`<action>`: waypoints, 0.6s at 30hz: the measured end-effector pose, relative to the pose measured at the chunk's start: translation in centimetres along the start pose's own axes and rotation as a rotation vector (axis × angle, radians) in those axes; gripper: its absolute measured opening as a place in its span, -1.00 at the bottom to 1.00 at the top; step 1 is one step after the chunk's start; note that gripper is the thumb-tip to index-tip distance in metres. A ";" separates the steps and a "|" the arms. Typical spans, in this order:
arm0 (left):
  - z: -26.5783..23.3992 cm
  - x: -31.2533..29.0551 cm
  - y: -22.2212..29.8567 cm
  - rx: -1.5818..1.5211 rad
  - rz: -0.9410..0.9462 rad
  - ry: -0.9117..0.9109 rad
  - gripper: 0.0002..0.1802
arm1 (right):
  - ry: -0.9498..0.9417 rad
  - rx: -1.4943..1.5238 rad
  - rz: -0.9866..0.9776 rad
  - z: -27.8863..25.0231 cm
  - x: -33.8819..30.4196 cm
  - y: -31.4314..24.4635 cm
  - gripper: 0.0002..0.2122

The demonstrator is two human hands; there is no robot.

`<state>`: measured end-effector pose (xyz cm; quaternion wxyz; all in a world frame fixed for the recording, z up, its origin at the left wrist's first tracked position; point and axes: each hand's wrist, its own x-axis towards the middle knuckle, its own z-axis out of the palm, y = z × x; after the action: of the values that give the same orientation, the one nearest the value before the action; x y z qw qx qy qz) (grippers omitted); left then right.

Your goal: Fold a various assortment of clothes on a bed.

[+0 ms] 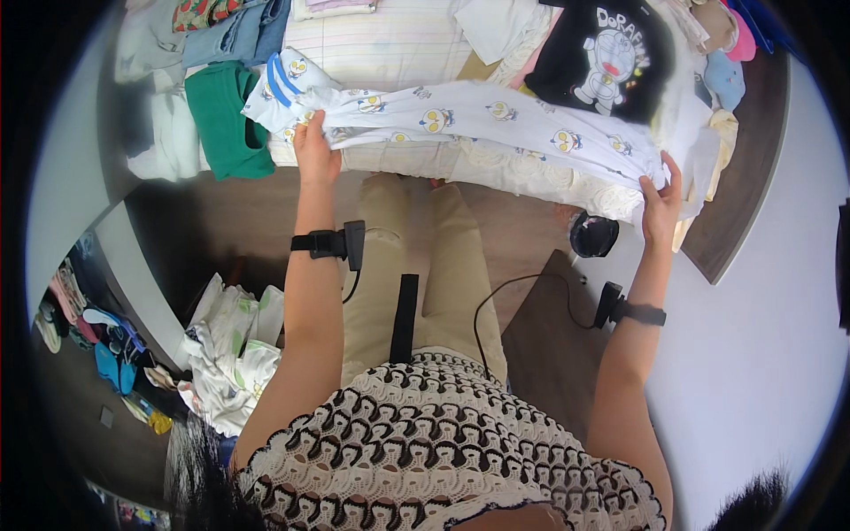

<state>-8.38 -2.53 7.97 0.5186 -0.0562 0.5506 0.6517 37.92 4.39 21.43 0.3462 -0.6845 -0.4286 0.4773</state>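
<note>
A long white garment [478, 119] printed with small yellow-and-blue cartoon figures stretches sideways between my hands, over the near edge of the bed. My left hand [314, 150] is closed on its left part, beside a bunched section with blue trim. At the other end, my right hand [661, 203] pinches the garment between thumb and fingers. The cloth droops slightly in the middle. Just left of my left hand lies a folded green garment [221, 115]. A black T-shirt [606, 62] with a white cartoon print lies flat beyond the right half of the stretched cloth.
The bed [381, 40] has a pale checked cover and a ruffled near edge. Folded jeans [235, 37] and other clothes lie at the far left, more clothes at the far right. A white-and-green fabric pile [235, 345] sits left of my legs. A black round object [593, 234] is beside the bed.
</note>
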 end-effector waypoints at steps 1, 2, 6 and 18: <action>-0.6 0.2 -0.7 0.003 0.000 0.002 -0.92 | -0.002 -0.033 0.034 -0.7 0.2 1.4 -0.48; -1.6 0.3 -2.1 0.073 -0.050 -0.003 -0.90 | -0.003 -0.069 0.068 -1.3 0.3 2.8 -0.46; -6.3 0.7 -6.6 0.532 -0.082 0.083 -0.76 | 0.156 -0.713 0.226 -3.1 1.8 9.6 -0.52; -1.4 5.9 -7.9 1.201 0.428 -0.004 -0.77 | -0.567 -0.817 -0.527 21.0 8.6 6.5 -0.80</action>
<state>-5.98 -1.13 -1.61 0.3193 0.3567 0.8180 0.3188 21.17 11.07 6.21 0.0320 -0.4777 -0.8115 0.3351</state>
